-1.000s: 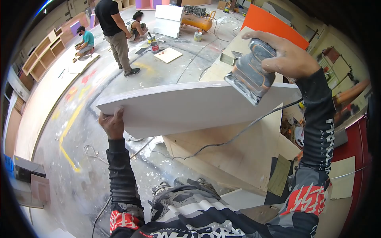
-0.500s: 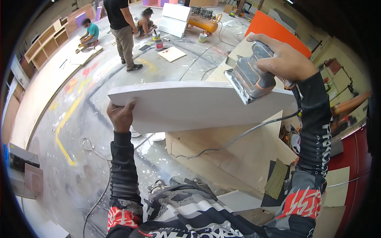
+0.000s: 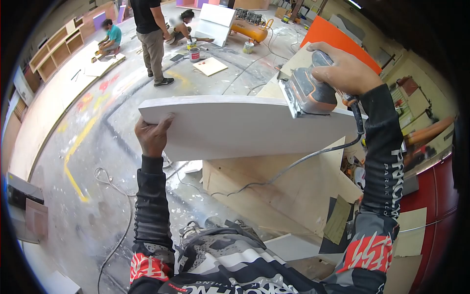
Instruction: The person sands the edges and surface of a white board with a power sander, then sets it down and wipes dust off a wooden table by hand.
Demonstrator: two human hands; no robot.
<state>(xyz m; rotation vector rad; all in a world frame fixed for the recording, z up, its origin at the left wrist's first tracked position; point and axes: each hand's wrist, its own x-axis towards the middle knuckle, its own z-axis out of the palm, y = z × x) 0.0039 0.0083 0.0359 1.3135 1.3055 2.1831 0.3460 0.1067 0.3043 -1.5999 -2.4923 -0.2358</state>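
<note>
With the fingers [image 3: 320,47] of the right hand [image 3: 350,71] curled over its top, gripping a dusty grey-and-orange sander [image 3: 312,93], tilted at the upper edge of a pale panel [image 3: 235,127], toward the right end. Cannot tell from this angle whether pressed on that edge or just clear of it. With the left hand [image 3: 152,137], pinching the panel's left end, thumb laid on the near face, other fingers partly hidden. Holding the panel on edge, in front of and above a bare plywood piece [image 3: 264,181].

Can see the cord [image 3: 303,164] running from the back of the sander, down beside the right sleeve [image 3: 382,161], then curving left across the plywood piece. Can make out a bright orange board [image 3: 338,41] beyond the right hand. On the paint-spotted floor [image 3: 112,161], can see a yellow line [image 3: 73,171] and a looped cable [image 3: 115,183], both left of the left sleeve [image 3: 152,206].

Farther off, can count three other people: a person in a black shirt [image 3: 146,19], standing; a crouched person [image 3: 181,30] beside white boards [image 3: 215,22], one arm stretched toward their lower edge; a person in a teal shirt [image 3: 113,36], low down near open wooden shelving [image 3: 56,54]. Can also see cans [image 3: 194,54], a square board [image 3: 210,66] lying flat, and an orange tank [image 3: 249,30].
</note>
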